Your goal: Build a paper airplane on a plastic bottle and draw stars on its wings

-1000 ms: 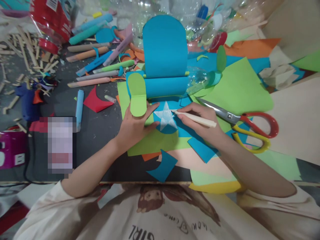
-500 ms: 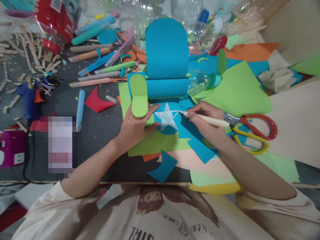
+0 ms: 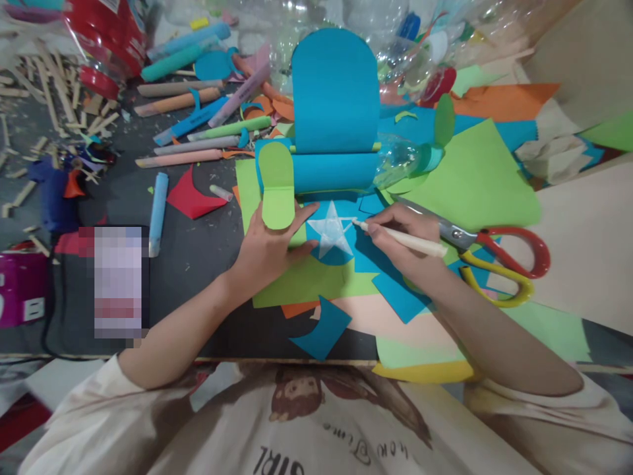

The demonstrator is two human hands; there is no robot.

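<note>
My right hand (image 3: 408, 237) grips a white marker (image 3: 415, 243), its tip down on blue paper (image 3: 326, 203) beside a white star (image 3: 331, 231). Thin white lines run from the star's right side to the tip. My left hand (image 3: 271, 247) lies on the left part of the same sheet, thumb and forefinger spread either side of the star's left point. Over the back of that hand lies a folded light-green tab (image 3: 277, 208). A blue paper piece with a rounded top (image 3: 335, 92) rises just behind, joined to a blue-wrapped bottle (image 3: 400, 161).
Scissors (image 3: 514, 254) with red and yellow handles lie against my right hand. Several markers (image 3: 202, 125) and a red bottle (image 3: 106, 46) are at the back left. A blue glue gun (image 3: 52, 191), a blurred phone (image 3: 119, 280) and green paper (image 3: 479, 178) are around.
The whole view has shifted slightly. The marker tip stays at the white lines right of the star, and my left hand keeps its place on the paper.
</note>
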